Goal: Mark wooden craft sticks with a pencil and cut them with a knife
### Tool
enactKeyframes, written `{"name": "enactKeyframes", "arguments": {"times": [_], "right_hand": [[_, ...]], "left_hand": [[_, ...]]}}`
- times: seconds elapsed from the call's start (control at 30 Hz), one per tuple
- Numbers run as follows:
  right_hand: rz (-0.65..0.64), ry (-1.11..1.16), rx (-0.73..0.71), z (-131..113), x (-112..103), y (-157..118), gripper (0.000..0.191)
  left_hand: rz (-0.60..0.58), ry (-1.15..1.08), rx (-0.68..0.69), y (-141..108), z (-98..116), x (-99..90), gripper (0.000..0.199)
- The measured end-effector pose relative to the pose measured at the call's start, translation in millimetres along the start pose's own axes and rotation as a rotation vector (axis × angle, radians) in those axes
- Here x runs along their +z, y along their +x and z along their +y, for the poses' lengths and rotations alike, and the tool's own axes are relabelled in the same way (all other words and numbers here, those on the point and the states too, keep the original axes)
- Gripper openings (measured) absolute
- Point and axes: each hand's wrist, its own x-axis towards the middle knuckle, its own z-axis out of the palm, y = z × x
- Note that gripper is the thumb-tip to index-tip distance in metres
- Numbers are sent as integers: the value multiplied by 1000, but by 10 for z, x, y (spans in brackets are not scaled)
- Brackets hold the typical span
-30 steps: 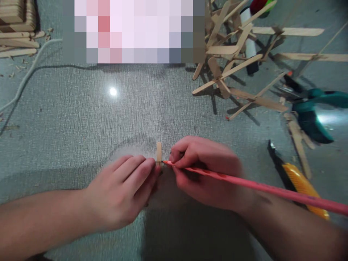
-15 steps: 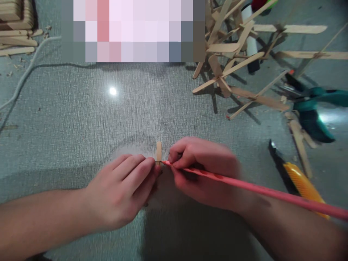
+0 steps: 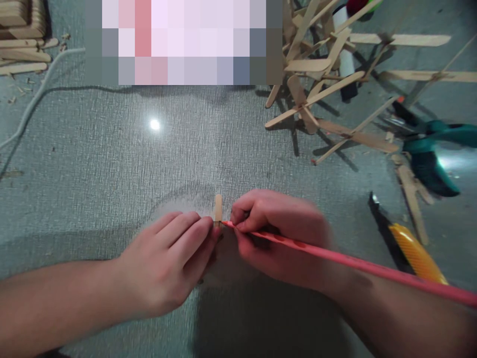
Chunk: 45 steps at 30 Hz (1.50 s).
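Note:
A small wooden stick point(image 3: 218, 206) stands out past the fingertips of my left hand point(image 3: 173, 258), whose fingers are pressed together around its lower part. My right hand point(image 3: 278, 233) pinches a long red pencil point(image 3: 335, 256) near its point. The pencil's tip touches or nearly touches the stick just beside my left fingertips. A thin dark line shows across the stick at that spot. The pencil's shaft runs over my right wrist toward the right edge. My left fingers hide the lower end of the stick.
Crossed wooden sticks point(image 3: 328, 89) lie in a tangle at upper right. Teal-handled pliers point(image 3: 428, 144) and a yellow utility knife point(image 3: 415, 251) lie at right. Stacked sticks point(image 3: 22, 25) and a pale cable point(image 3: 33, 102) are at upper left. A pixelated block covers the top centre.

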Motion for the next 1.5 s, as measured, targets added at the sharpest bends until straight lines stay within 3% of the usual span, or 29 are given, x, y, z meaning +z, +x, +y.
{"name": "enactKeyframes", "arguments": {"times": [1.5], "right_hand": [[23,-44,-27,20,-40,5,29]], "left_hand": [[46,-1,-23,31,30,-18,13]]}}
